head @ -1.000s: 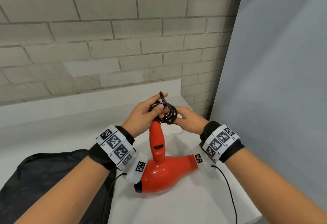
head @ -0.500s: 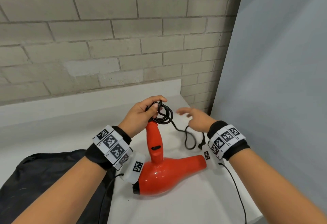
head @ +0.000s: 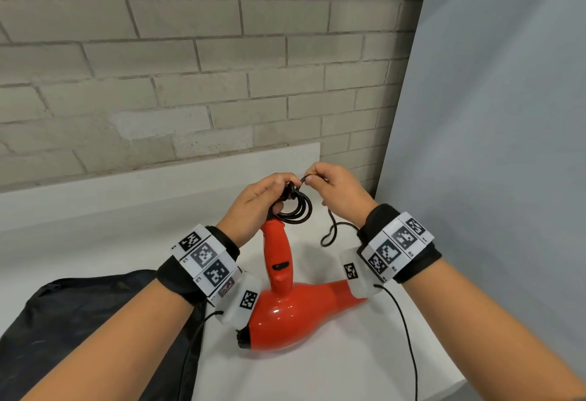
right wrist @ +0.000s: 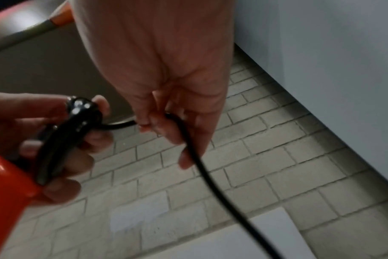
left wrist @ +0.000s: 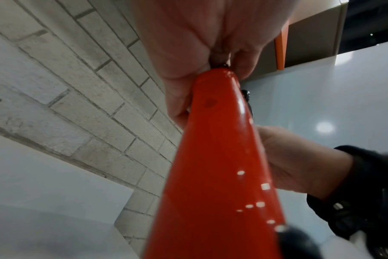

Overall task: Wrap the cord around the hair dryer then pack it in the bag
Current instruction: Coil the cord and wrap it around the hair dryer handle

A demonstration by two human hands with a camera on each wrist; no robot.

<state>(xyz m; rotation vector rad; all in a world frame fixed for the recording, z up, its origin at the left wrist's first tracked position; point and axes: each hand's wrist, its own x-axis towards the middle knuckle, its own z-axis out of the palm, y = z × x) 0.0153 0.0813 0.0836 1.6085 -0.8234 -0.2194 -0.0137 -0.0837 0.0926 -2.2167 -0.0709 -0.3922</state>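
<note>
A red hair dryer [head: 285, 315] lies on the white table [head: 333, 372], its handle [head: 277, 251] pointing away from me. My left hand [head: 263, 201] grips the handle's tip [left wrist: 217, 84] together with several coils of the black cord [head: 299, 210]. Just to the right, my right hand [head: 336, 188] pinches a free stretch of the cord [right wrist: 177, 121] between thumb and fingers. The rest of the cord hangs down in a loose loop [head: 329, 235] to the table. A black bag [head: 79, 321] lies at the lower left, beside the dryer.
A grey brick wall [head: 190, 67] stands behind the table, with a white ledge [head: 158, 185] along its foot. A pale blue panel [head: 491, 115] closes off the right side. The table's front right edge [head: 444, 383] is near my right forearm.
My right hand let go of the coils, swung out to the right, then came back and pinched the cord above the coils. The left hand kept its hold on the handle tip.
</note>
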